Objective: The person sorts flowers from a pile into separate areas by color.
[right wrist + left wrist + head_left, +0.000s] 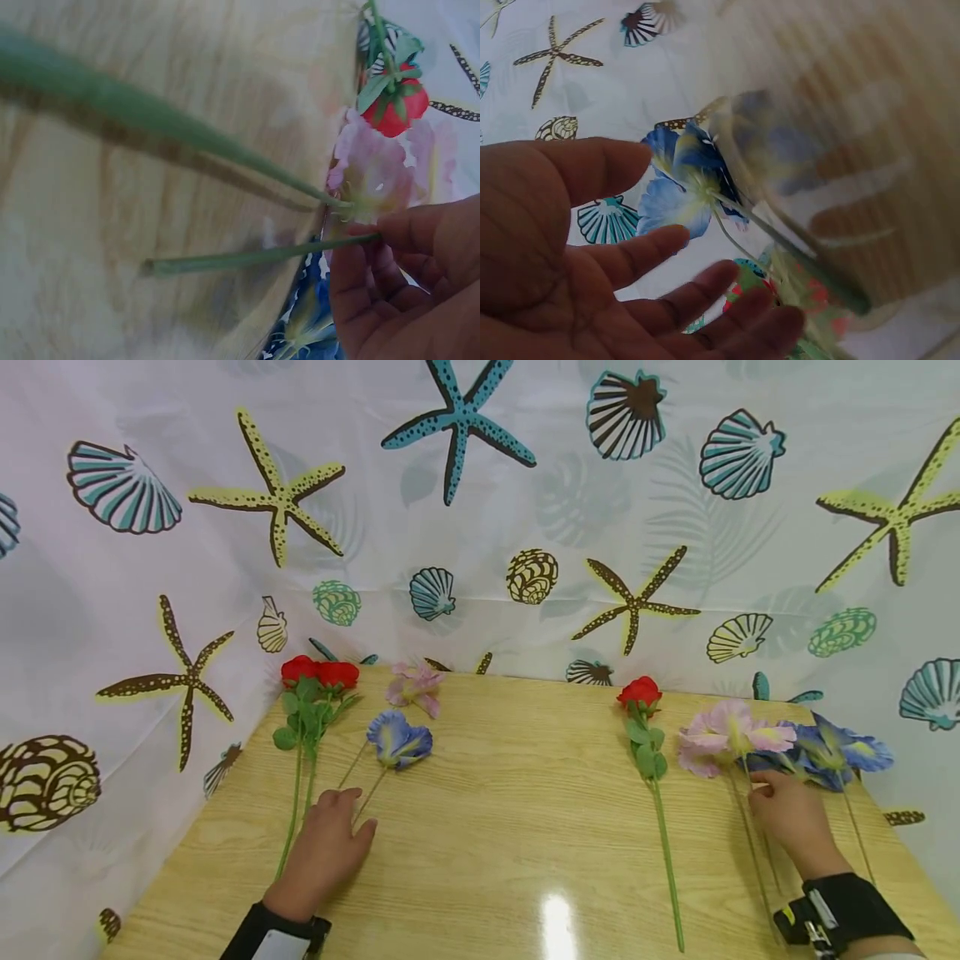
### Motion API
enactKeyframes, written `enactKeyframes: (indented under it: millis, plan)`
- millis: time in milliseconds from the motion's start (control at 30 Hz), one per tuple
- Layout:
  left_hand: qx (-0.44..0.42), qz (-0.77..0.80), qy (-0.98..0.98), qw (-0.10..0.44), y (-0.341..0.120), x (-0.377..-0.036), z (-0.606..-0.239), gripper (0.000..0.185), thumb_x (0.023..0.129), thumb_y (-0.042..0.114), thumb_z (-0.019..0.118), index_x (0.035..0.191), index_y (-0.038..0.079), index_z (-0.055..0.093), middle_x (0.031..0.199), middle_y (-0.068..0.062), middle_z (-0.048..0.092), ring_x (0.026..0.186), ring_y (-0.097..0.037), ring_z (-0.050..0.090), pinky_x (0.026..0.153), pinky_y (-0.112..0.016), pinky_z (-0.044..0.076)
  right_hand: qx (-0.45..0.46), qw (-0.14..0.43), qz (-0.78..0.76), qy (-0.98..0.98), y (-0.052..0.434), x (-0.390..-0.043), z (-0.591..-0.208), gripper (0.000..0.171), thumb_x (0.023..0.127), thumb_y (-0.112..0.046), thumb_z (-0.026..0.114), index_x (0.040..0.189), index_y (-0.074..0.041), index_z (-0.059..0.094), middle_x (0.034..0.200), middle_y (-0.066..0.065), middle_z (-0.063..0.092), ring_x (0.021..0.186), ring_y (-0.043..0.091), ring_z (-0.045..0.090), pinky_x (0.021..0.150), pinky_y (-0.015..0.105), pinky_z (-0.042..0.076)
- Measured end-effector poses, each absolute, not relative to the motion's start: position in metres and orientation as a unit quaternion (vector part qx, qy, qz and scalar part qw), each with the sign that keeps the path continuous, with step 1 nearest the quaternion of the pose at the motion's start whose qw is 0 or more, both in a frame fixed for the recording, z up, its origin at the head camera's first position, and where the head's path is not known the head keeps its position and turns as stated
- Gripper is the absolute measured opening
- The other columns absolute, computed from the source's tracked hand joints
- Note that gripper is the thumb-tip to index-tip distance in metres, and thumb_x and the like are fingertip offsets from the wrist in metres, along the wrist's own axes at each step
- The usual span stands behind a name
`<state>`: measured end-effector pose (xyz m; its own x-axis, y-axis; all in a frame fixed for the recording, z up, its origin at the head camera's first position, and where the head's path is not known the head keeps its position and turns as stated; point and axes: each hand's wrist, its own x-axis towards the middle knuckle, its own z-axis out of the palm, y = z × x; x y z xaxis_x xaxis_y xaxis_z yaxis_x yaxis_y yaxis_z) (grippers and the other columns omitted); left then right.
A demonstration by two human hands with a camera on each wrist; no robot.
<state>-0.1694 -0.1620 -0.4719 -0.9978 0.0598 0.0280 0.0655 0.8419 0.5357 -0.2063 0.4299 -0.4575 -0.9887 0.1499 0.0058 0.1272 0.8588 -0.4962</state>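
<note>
My left hand (330, 847) is above the left of the table, fingers apart and nothing held. Beside its fingertips are the thin stems of a blue flower (399, 739) and its neighbour. Two red roses (318, 673) with green stems lie left of that hand, and a pink flower (415, 687) lies beyond. On the right side, my right hand (791, 822) pinches a thin green flower stem (262, 259) between thumb and fingers. Pink blooms (727, 731) and blue blooms (832, 752) crowd around it; which bloom belongs to the pinched stem is hard to tell.
A single red rose (640, 693) with a long stem lies left of the right hand. The wooden table (510, 827) carries all the flowers. A white curtain (495, 535) printed with shells and starfish rises behind and at the sides.
</note>
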Motion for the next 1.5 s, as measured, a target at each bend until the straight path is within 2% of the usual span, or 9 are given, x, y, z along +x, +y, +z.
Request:
enactKeyframes:
  millis: [200,400,533,633,767,1000,1233,1367,1500]
  plan:
    - [-0.018,-0.222,-0.975,-0.009,-0.164,-0.178,-0.472,0.052,0.094,0.015,0.067,0.133,-0.014,0.05,0.117,-0.033,0.052,0.101,-0.05,0.055,0.081,-0.058,0.048,-0.072,0.021,0.233,-0.97,0.431,-0.207,-0.458,0.041,0.093,-0.005,0.045,0.125,0.02,0.051,0.093,0.032,0.063,0.067,0.028,0.06,0.053,0.036,0.044]
    - [-0.036,-0.185,-0.982,0.014,-0.167,-0.182,-0.473,0.043,0.091,0.011,0.071,0.121,-0.016,0.056,0.102,-0.029,0.055,0.089,-0.048,0.056,0.076,-0.056,0.049,-0.111,-0.014,0.249,-0.962,0.439,-0.205,-0.446,0.063,0.101,-0.027,0.049,0.14,0.02,0.032,0.117,0.041,0.052,0.087,0.047,0.059,0.063,0.047,0.049]
    - [-0.056,-0.174,-0.982,0.036,-0.169,-0.183,-0.475,0.031,0.089,0.005,0.072,0.11,-0.014,0.06,0.093,-0.026,0.054,0.079,-0.043,0.057,0.069,-0.053,0.05,-0.13,0.017,0.231,-0.964,0.447,-0.201,-0.434,0.072,0.103,-0.035,0.047,0.143,0.021,0.027,0.125,0.045,0.043,0.099,0.057,0.052,0.068,0.055,0.047]
    - [-0.07,-0.168,-0.982,0.052,-0.169,-0.184,-0.476,0.017,0.09,-0.003,0.066,0.101,-0.014,0.062,0.086,-0.023,0.052,0.069,-0.039,0.057,0.06,-0.049,0.051,-0.151,0.057,0.204,-0.966,0.453,-0.194,-0.427,0.07,0.102,-0.03,0.047,0.144,0.021,0.025,0.132,0.047,0.035,0.111,0.063,0.042,0.078,0.066,0.041]
    - [-0.079,-0.161,-0.982,0.054,-0.168,-0.184,-0.477,0.009,0.091,-0.011,0.055,0.095,-0.013,0.063,0.082,-0.022,0.05,0.062,-0.034,0.056,0.052,-0.044,0.05,-0.202,0.096,0.161,-0.961,0.462,-0.181,-0.421,0.07,0.102,-0.023,0.047,0.148,0.018,0.015,0.147,0.046,0.011,0.133,0.064,0.014,0.103,0.073,0.019]
    - [-0.084,-0.164,-0.981,0.057,-0.169,-0.183,-0.477,0.011,0.091,-0.013,0.051,0.089,-0.008,0.061,0.078,-0.018,0.05,0.066,-0.034,0.055,0.055,-0.045,0.049,-0.261,0.095,0.158,-0.948,0.484,-0.163,-0.421,0.083,0.102,-0.032,0.042,0.151,0.009,-0.01,0.152,0.036,-0.025,0.141,0.05,-0.022,0.108,0.072,-0.003]
    - [-0.05,-0.262,-0.963,0.022,-0.172,-0.187,-0.476,0.022,0.093,-0.008,0.051,0.11,-0.007,0.065,0.082,-0.011,0.061,0.07,-0.027,0.058,0.061,-0.04,0.048,-0.218,0.1,0.103,-0.965,0.474,-0.157,-0.435,0.089,0.099,-0.03,0.052,0.15,0.011,-0.007,0.148,0.043,-0.021,0.137,0.058,-0.019,0.105,0.076,-0.001]
    - [-0.032,-0.343,-0.939,0.011,-0.163,-0.184,-0.466,0.025,0.095,-0.003,0.054,0.118,-0.004,0.064,0.084,-0.006,0.062,0.067,-0.019,0.055,0.059,-0.035,0.044,-0.175,0.084,0.099,-0.976,0.454,-0.155,-0.438,0.1,0.098,-0.045,0.057,0.151,0.011,-0.007,0.146,0.044,-0.023,0.133,0.061,-0.024,0.101,0.08,-0.004]
    - [-0.009,-0.414,-0.91,0.017,-0.155,-0.18,-0.457,0.027,0.098,0.003,0.055,0.124,-0.001,0.063,0.096,-0.009,0.064,0.079,-0.021,0.064,0.062,-0.035,0.048,-0.144,0.082,0.108,-0.98,0.436,-0.156,-0.434,0.105,0.097,-0.057,0.052,0.151,0.011,-0.006,0.147,0.043,-0.024,0.133,0.06,-0.026,0.098,0.081,-0.006]
